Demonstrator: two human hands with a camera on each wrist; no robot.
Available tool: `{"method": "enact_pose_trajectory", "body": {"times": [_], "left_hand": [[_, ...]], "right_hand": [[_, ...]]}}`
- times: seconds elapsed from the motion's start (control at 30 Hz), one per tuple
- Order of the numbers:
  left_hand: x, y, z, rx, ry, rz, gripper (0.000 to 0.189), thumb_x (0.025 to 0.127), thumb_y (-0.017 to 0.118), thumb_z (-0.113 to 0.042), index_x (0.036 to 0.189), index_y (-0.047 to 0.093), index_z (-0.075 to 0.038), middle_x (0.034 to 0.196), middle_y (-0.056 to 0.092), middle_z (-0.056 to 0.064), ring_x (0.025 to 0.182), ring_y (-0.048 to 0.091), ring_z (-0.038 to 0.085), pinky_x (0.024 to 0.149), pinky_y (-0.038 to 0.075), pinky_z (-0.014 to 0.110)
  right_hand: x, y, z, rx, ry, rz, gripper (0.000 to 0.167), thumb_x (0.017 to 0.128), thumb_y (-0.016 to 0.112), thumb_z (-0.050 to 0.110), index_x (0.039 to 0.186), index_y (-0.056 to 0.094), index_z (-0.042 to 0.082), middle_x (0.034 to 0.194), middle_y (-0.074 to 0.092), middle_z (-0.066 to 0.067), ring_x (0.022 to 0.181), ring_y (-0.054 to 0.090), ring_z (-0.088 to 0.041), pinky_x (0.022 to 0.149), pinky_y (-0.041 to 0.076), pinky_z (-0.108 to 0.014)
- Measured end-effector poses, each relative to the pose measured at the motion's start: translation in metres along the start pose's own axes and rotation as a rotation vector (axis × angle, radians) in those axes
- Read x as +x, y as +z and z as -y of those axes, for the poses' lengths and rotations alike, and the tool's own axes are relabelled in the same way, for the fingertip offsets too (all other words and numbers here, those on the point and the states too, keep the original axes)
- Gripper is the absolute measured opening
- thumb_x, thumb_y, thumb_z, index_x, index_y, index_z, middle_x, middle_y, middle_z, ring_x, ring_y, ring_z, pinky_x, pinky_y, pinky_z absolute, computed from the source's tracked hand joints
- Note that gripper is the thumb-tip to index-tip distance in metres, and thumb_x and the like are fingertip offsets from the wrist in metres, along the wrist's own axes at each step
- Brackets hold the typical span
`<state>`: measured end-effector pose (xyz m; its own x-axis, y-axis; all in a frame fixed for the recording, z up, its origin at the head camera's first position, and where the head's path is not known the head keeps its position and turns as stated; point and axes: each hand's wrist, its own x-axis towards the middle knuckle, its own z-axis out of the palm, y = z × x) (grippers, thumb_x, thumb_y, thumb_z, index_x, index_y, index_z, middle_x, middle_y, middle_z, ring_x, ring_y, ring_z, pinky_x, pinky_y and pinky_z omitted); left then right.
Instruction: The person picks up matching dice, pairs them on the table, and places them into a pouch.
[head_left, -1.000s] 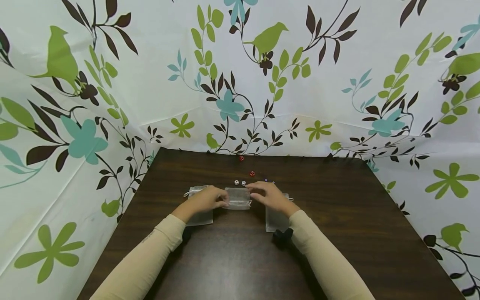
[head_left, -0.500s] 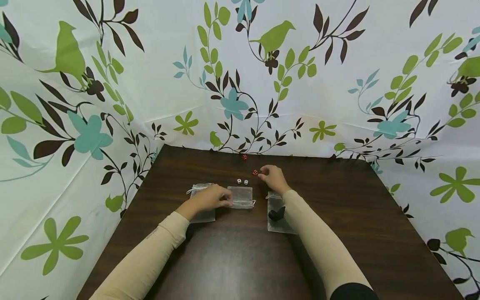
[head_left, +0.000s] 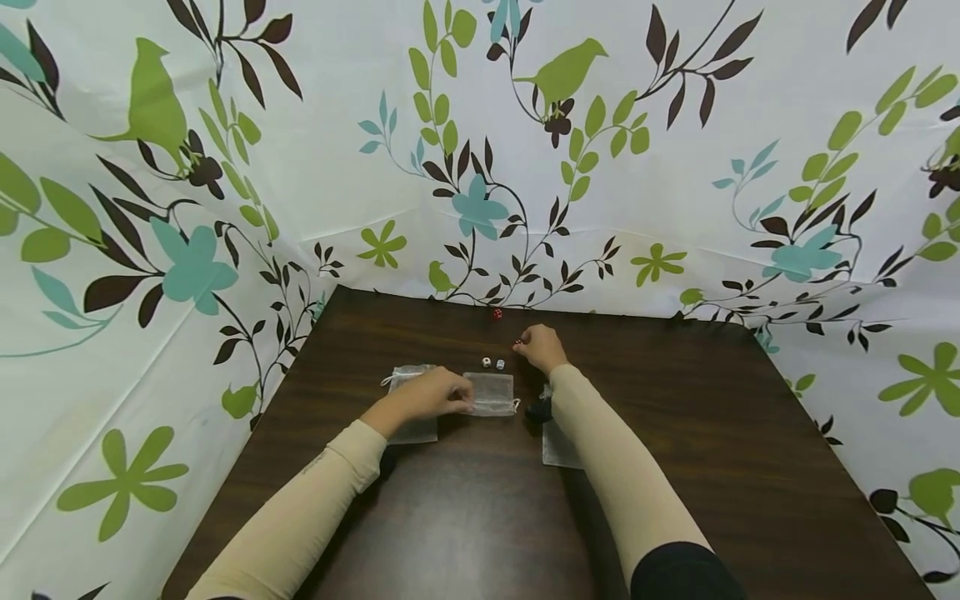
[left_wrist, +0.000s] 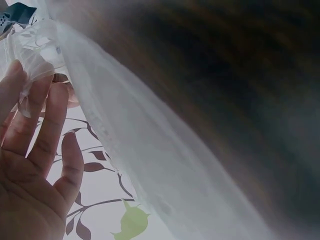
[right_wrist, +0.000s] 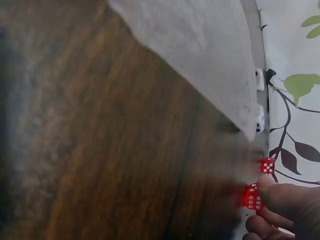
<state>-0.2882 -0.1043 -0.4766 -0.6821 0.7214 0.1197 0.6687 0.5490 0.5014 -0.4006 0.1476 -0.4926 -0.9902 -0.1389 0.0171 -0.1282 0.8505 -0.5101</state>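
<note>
My left hand [head_left: 432, 393] pinches the left edge of a small sheer drawstring pouch [head_left: 492, 394] in the middle of the table. In the left wrist view its thumb and fingers meet at the gauzy fabric [left_wrist: 37, 65]. My right hand [head_left: 543, 347] is beyond the pouch and pinches a red die [right_wrist: 253, 196] with white pips between thumb and fingers. A second red die [head_left: 497, 313] lies near the table's far edge. Two white dice [head_left: 486, 362] sit side by side just behind the middle pouch.
A second sheer pouch [head_left: 414, 432] lies partly under my left hand, and a third [head_left: 558, 450] lies partly under my right forearm. The dark wooden table [head_left: 465, 517] meets a white patterned curtain [head_left: 300, 167] at the back and sides.
My right hand has moved from beside the middle pouch out to the nearer red die and taken hold of it. The left hand stays at the pouch.
</note>
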Motion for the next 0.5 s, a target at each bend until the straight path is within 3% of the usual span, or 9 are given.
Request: {"method": "enact_pose_trajectory", "body": {"times": [0.33,0.5], "left_hand": [[-0.0016,0.001,0.0003,-0.013,0.026,0.0,0.012,0.093,0.075,-0.022,0.085,0.067,-0.022,0.082,0.067,-0.014,0.078,0.063,0.0,0.075,0.054,0.025],[-0.0033,0.0007,0.0007,-0.007,0.034,-0.006,0.013,0.093,0.076,-0.022,0.084,0.066,-0.022,0.082,0.067,-0.014,0.079,0.064,0.001,0.076,0.054,0.025]], "right_hand": [[0.0012,0.0026,-0.003,0.004,-0.028,0.019,0.016,0.095,0.073,0.013,0.102,0.075,-0.002,0.099,0.073,-0.015,0.089,0.067,-0.029,0.082,0.055,-0.043],[0.0016,0.0039,0.0036,0.006,-0.067,0.04,0.015,0.095,0.071,0.01,0.104,0.075,-0.002,0.101,0.073,-0.016,0.092,0.067,-0.029,0.084,0.054,-0.043]]}}
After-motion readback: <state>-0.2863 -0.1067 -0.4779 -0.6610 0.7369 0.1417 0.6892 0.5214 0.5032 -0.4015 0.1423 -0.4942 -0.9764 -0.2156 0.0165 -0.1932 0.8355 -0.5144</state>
